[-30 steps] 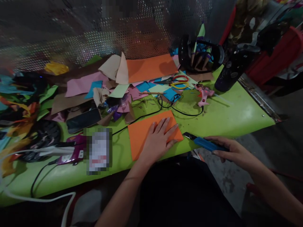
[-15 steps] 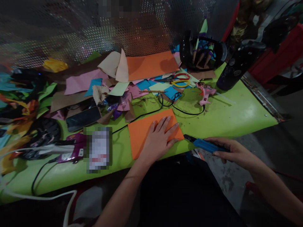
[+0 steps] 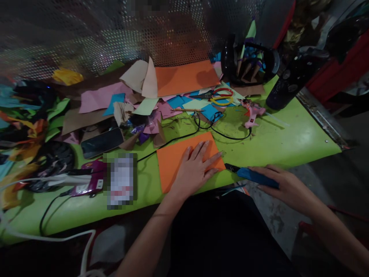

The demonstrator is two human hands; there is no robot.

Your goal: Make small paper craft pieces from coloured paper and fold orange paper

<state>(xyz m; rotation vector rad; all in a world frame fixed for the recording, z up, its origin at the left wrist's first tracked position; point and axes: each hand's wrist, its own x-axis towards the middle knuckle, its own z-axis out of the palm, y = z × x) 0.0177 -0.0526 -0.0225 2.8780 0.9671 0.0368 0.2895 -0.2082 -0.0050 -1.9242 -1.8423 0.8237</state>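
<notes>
Flat on an orange sheet of paper (image 3: pixel 169 163) rests my left hand (image 3: pixel 193 169), its fingers spread. The sheet lies near the front edge of the green table (image 3: pixel 305 142). My right hand (image 3: pixel 284 184) is closed around a blue utility knife (image 3: pixel 255 177), whose dark tip points left at the sheet's right corner. Whether the blade touches the paper I cannot tell. Beyond the sheet are scissors (image 3: pixel 220 96) with red and yellow handles and a pink glue gun (image 3: pixel 252 115) with a black cord.
Paper scraps (image 3: pixel 100 98) cover the back, with a larger orange sheet (image 3: pixel 187 79) among them. On the left are a phone (image 3: pixel 102 143), a purple power strip (image 3: pixel 90 182) and a tape roll (image 3: pixel 57 161). A dark tumbler (image 3: pixel 291 79) stands at the right.
The view has shifted slightly. My right hand's fingers lie straighter along the knife, which has barely moved. My left hand stays on the orange sheet.
</notes>
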